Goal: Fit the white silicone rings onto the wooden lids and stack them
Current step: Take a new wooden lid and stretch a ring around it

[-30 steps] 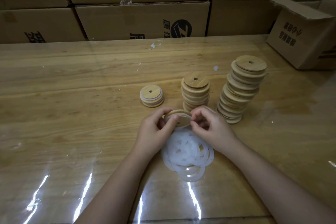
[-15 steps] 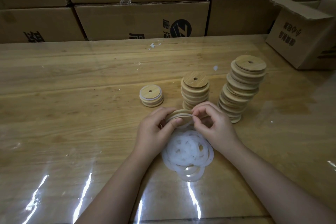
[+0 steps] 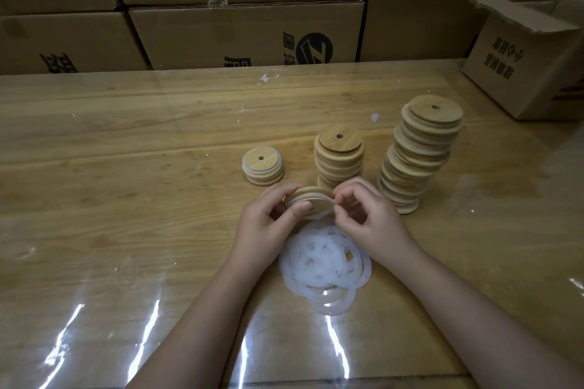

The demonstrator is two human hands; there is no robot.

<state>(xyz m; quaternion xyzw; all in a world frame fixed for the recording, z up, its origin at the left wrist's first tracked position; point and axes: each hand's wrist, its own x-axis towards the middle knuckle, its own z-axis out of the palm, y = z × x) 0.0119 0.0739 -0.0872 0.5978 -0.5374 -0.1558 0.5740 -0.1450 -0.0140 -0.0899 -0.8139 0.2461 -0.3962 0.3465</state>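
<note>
I hold a round wooden lid (image 3: 316,202) tilted above the table, with a white silicone ring (image 3: 325,199) partly seated around its edge. My left hand (image 3: 268,227) grips the lid's left side, thumb on its face. My right hand (image 3: 369,218) pinches the ring at the lid's right edge. A loose pile of white rings (image 3: 325,265) lies just below my hands. A short stack of ringed lids (image 3: 262,166) stands at the left. Behind my hands rise a medium lid stack (image 3: 339,158) and a tall, leaning lid stack (image 3: 417,151).
The wooden table (image 3: 126,199) has a glossy clear cover. Stacked cardboard boxes (image 3: 246,31) wall off the far edge, and an open cardboard box (image 3: 531,60) sits at the back right. Small white scraps (image 3: 267,79) lie near the far edge.
The lid has tipped flatter in my hands. My right fingers have shifted around the lid's right edge, working the ring on. The stacks and ring pile have not moved.
</note>
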